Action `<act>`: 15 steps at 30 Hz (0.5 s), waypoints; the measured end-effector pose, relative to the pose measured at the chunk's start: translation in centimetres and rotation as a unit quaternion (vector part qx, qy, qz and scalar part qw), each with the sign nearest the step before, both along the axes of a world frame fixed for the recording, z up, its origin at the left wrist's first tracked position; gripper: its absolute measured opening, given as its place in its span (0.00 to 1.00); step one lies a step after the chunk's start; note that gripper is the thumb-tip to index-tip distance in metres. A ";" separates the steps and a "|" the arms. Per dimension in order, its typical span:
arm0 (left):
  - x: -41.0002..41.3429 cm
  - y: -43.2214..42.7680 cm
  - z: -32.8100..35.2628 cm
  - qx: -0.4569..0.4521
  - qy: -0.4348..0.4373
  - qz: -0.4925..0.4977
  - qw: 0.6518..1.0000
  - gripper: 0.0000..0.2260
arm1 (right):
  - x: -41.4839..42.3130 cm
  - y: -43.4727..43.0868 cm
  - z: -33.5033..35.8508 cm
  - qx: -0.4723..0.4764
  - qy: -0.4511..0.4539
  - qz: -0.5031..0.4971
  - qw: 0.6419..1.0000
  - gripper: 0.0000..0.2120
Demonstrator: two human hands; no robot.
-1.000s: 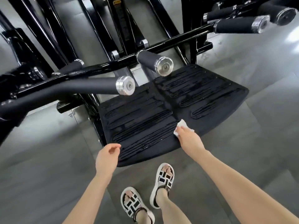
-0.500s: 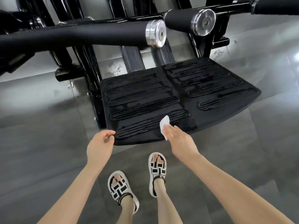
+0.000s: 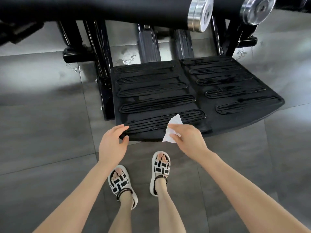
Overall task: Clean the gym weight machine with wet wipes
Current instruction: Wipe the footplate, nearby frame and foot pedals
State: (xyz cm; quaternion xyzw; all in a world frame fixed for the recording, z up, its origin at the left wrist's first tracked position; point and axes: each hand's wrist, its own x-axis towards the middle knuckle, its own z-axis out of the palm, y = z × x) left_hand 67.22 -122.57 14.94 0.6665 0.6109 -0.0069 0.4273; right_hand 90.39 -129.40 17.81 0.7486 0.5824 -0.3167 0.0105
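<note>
The black ribbed footplate (image 3: 218, 98) of the weight machine lies low on the floor, its ridges glistening wet. My right hand (image 3: 188, 140) pinches a white wet wipe (image 3: 173, 128) at the plate's near edge, the wipe hanging partly over the rim. To the left, my left hand (image 3: 112, 145) hovers at the plate's near left corner with fingers loosely spread, fingertips at the rim, holding nothing.
Two padded black handles with chrome end caps (image 3: 199, 13) (image 3: 257, 9) cross overhead at the top. Black frame posts (image 3: 102, 84) stand left of the plate. My sandalled feet (image 3: 159, 172) stand on grey floor tiles (image 3: 42, 132) just before the plate.
The view has dipped closer to the footplate. My right hand slid the wipe leftward along the near edge, and my left hand rose to the plate's left corner.
</note>
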 end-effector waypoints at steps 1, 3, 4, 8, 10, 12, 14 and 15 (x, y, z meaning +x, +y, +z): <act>0.0 0.0 -0.2 0.003 0.003 0.001 1.000 0.16 | 0.6 0.2 -0.4 0.011 -0.007 0.000 1.000 0.15; 0.1 -0.2 -0.3 0.005 0.008 0.005 1.000 0.16 | 0.6 0.3 -1.1 0.004 0.023 -0.024 0.999 0.16; 0.2 -0.3 -0.3 0.007 0.008 0.007 1.000 0.16 | 0.1 0.4 -0.9 -0.010 0.051 -0.055 0.997 0.16; 0.6 -0.6 -0.3 0.013 0.014 0.019 1.000 0.15 | -0.7 -0.4 -1.5 -0.003 0.055 -0.063 0.996 0.18; 0.8 -0.7 -0.1 0.012 0.018 0.026 0.999 0.15 | -1.1 -0.6 -1.5 0.008 0.049 -0.036 0.998 0.20; 1.0 -0.7 0.0 0.010 0.022 0.034 0.999 0.15 | -1.5 -0.7 -1.6 0.043 0.059 -0.049 0.996 0.15; 1.1 -0.8 0.1 0.007 0.024 0.037 0.999 0.15 | -2.1 -1.1 -1.6 0.108 0.073 -0.064 0.989 0.07; 1.1 -0.8 0.1 0.007 0.024 0.040 0.999 0.15 | -2.4 -1.3 -1.6 0.122 0.076 -0.068 0.987 0.05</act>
